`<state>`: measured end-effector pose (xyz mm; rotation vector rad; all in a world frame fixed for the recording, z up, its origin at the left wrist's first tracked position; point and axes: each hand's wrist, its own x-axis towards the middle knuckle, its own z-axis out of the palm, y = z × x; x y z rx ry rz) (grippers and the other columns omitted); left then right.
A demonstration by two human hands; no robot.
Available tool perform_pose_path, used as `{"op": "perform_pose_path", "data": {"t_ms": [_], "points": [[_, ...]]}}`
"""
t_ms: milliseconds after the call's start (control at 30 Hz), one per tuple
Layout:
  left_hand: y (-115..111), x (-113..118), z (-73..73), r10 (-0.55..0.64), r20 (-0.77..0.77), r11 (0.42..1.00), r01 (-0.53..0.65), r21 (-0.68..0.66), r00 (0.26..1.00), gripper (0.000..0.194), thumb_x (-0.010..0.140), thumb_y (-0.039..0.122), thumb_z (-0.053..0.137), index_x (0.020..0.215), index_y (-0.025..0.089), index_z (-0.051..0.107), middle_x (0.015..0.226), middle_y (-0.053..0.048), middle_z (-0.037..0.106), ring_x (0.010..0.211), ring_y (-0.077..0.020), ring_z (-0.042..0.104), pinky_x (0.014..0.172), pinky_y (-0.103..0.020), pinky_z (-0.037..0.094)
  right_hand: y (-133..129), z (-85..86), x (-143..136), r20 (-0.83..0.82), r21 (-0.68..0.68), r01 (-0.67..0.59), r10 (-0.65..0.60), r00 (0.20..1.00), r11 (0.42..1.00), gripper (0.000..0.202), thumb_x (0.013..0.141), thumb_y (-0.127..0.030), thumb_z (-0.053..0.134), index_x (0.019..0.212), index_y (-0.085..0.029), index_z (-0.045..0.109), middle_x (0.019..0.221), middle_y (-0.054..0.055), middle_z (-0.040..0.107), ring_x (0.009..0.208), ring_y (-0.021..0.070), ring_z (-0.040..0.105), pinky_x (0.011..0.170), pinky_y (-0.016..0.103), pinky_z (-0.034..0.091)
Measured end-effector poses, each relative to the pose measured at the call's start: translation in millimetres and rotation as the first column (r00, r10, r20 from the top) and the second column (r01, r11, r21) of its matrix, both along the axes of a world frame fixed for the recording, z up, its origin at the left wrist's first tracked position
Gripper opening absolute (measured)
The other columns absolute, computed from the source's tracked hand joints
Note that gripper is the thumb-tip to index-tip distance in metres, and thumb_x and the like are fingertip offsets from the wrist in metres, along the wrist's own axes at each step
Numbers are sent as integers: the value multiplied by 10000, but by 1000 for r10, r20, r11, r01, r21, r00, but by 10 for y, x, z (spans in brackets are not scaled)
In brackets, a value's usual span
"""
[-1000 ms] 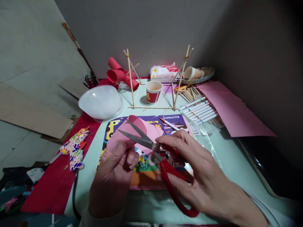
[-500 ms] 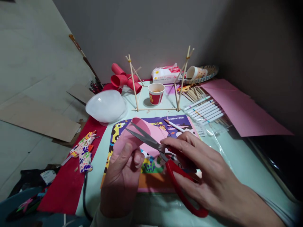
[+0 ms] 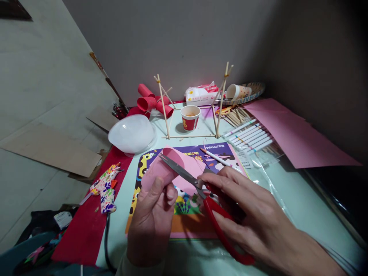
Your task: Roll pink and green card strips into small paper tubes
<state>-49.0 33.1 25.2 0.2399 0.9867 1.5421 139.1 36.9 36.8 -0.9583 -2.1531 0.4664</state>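
Between the thumb and fingers of my left hand (image 3: 153, 218) is a curled piece of pink paper (image 3: 153, 172). My right hand (image 3: 253, 211) grips red-handled scissors (image 3: 184, 173), fingers through the loops. The nearly closed blades point to the upper left and lie across the pink paper. Under both hands rests a colourful origami pad (image 3: 163, 233) with animal pictures. A further flat pink sheet (image 3: 191, 182) lies on the pad behind the scissors. Beyond the right hand, a white pencil (image 3: 215, 156) lies slantwise on the pad.
Behind the pad stands a stick frame (image 3: 189, 136) around a paper cup (image 3: 190, 119). To the left are a translucent bowl (image 3: 132, 134) and a patterned glue gun (image 3: 106, 188) with a cord. On the right lie several markers (image 3: 250, 134) and large pink sheets (image 3: 301, 134).
The scissor blades have closed further, from clearly apart to almost together. The whole view has shifted slightly, with the table lower in the picture. Both hands keep their holds.
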Motion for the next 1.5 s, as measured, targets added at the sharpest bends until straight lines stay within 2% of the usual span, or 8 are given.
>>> {"op": "perform_pose_path", "data": {"t_ms": [367, 567, 667, 733, 833, 967, 1167, 1500], "points": [[-1, 18, -2, 30, -2, 1000, -30, -2, 1000, 448, 450, 275, 1032, 600, 162, 625, 585, 34, 522, 548, -82, 496, 496, -171, 478, -22, -54, 38, 18, 29, -27, 27, 999, 999, 320, 973, -183, 574, 1292, -207, 579, 1076, 92, 691, 876, 176, 709, 688, 222, 586], [16, 9, -4, 34, 15, 999, -34, 28, 999, 416, 480, 249, 1025, 641, 146, 656, 649, 19, 565, 562, -77, 505, 501, -173, 486, -1, -92, 19, -99, -6, -26, 25, 995, 1000, 306, 935, -142, 620, 1234, -204, 649, 925, 32, 681, 762, 138, 651, 660, 226, 536], [18, 4, 8, 27, 29, 999, -28, 15, 999, 417, 455, 242, 1033, 673, 145, 691, 659, 17, 579, 549, -71, 502, 481, -164, 473, 68, -93, 25, -259, -110, 64, -91, 962, 992, 279, 906, -202, 701, 1184, -210, 687, 866, 7, 675, 715, 132, 637, 632, 233, 525], [-5, 15, 17, -8, 44, 1000, 7, 21, 999, 391, 485, 250, 1025, 674, 155, 696, 627, 31, 548, 531, -68, 487, 472, -162, 465, 139, -75, 36, -379, -312, 73, -195, 905, 947, 333, 865, -277, 764, 1184, -219, 690, 911, 13, 700, 766, 153, 674, 668, 251, 554], [-70, 61, 8, -104, 53, 994, 102, 31, 993, 334, 575, 294, 996, 698, 162, 715, 600, 33, 521, 519, -71, 471, 467, -164, 456, 244, -42, 40, -506, -603, -125, -257, 824, 788, 481, 767, -340, 850, 1197, -232, 665, 981, 19, 710, 843, 179, 700, 737, 290, 589], [-144, 165, -43, -196, 35, 981, 197, 0, 980, 302, 623, 328, 972, 732, 159, 746, 598, 13, 550, 533, -83, 483, 487, -171, 465, 308, -50, 18, -666, -651, -352, -283, 690, 672, 804, 626, -320, 951, 1324, -280, 555, 1000, -12, 650, 807, 138, 657, 753, 284, 590], [-165, 345, -51, -201, 7, 977, 201, -71, 980, 403, 549, 335, 1006, 854, 163, 806, 853, -81, 753, 573, -94, 533, 486, -191, 474, 279, -71, 8, -721, -601, -363, -286, 631, 712, 1036, 555, -215, 977, 1436, -348, 447, 1039, -27, 567, 795, 107, 624, 692, 222, 572], [-270, 456, 43, -204, -37, 978, 202, -47, 978, 379, 508, 330, 1016, 772, 162, 801, 727, -54, 719, 550, -118, 585, 430, -193, 457, 209, -29, -6, -735, -539, -322, -248, 632, 779, 1058, 621, -264, 958, 1497, -358, 374, 1053, -21, 563, 784, 114, 635, 788, 298, 643]]}}
